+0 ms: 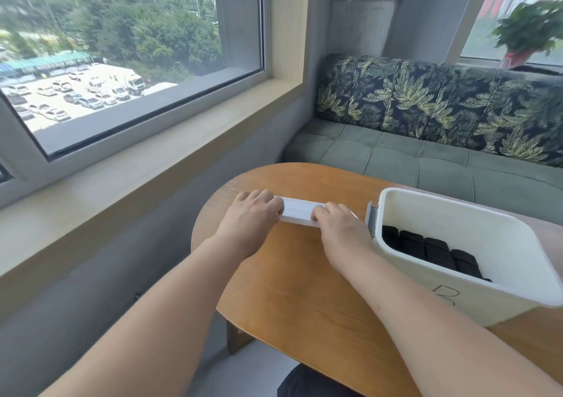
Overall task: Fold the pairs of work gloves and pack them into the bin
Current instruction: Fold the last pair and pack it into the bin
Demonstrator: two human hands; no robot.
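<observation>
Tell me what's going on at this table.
A person grips a flat strip of white gloves on the wooden table, left hand at one end, right hand at the other. Just right of them stands a white bin holding a row of folded black gloves. The white pair is not yet in it.

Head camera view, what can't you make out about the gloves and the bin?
Head view:
The white gloves: the left hand and right hand cover both ends, so fold and count are unclear.
The black folded pairs: the bin hides part of the row behind its near wall.
The bin's right end: cut off by the frame edge.
</observation>
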